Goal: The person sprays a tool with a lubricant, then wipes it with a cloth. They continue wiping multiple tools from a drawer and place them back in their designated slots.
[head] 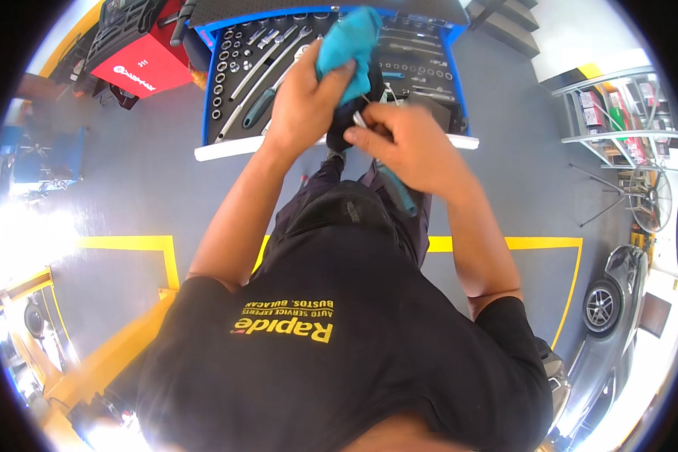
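My left hand point(300, 107) grips a bunched turquoise cloth point(350, 42) above an open tool drawer point(203, 107). A dark cloth-like piece point(342, 121) hangs just below the turquoise cloth, between my hands. In my right hand point(421, 147) is a hand tool with a teal handle point(398, 192). Its bright metal end point(359, 118) shows beside my thumb and touches or nearly touches the dark piece. The tool's middle is hidden by my fingers, so its exact kind is unclear. Sockets point(220, 73), extension bars point(257, 70) and a teal-gripped ratchet point(260, 107) lie in the drawer's dark insert.
The drawer's white front edge point(231, 150) crosses before my legs. At the upper left stands a red case point(141, 70). To the right are a metal shelf rack point(616, 135), a pedestal fan point(650, 195) and a grey car point(610, 339). Yellow lines point(542, 243) mark the grey floor.
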Available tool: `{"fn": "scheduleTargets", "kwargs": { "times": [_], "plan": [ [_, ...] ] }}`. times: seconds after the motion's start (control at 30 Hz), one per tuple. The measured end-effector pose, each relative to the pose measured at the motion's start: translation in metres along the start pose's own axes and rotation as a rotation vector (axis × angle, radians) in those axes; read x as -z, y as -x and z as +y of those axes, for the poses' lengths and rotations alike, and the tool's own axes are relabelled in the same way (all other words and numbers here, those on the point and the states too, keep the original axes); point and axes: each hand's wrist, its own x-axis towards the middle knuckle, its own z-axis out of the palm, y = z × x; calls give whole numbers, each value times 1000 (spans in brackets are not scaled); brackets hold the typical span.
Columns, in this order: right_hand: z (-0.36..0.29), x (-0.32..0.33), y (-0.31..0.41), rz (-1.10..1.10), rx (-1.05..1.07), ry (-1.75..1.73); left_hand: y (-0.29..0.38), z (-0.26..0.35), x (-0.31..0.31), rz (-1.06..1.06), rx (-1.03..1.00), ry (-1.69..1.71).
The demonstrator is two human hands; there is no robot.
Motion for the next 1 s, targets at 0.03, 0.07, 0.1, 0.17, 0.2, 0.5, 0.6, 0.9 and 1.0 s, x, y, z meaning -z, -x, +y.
{"fn": "scheduleTargets", "kwargs": {
  "times": [0.03,0.07,0.1,0.17,0.2,0.5,0.6,0.9,1.0],
  "plan": [
    [5,-1,2,-22,-32,-52,0,-8,2,34,85,95],
    [9,-1,2,-4,-59,-72,-3,-17,3,30,60,185],
    [14,0,3,3,-71,-102,-5,-25,9,81,142,283],
    [21,4,8,41,-95,-344,-2,-36,17,79,349,869],
    [24,7,10,97,-96,-432,2,-40,20,-12,291,1169],
    [26,6,13,518,-40,-883,62,-7,16,-172,484,560],
    [28,-3,20,499,-16,-923,62,16,3,-226,91,170],
    [60,29,47,-100,185,-942,26,28,25,12,-84,-63],
    [63,38,43,27,128,-962,23,31,37,-61,-98,-81]
  ]
}}
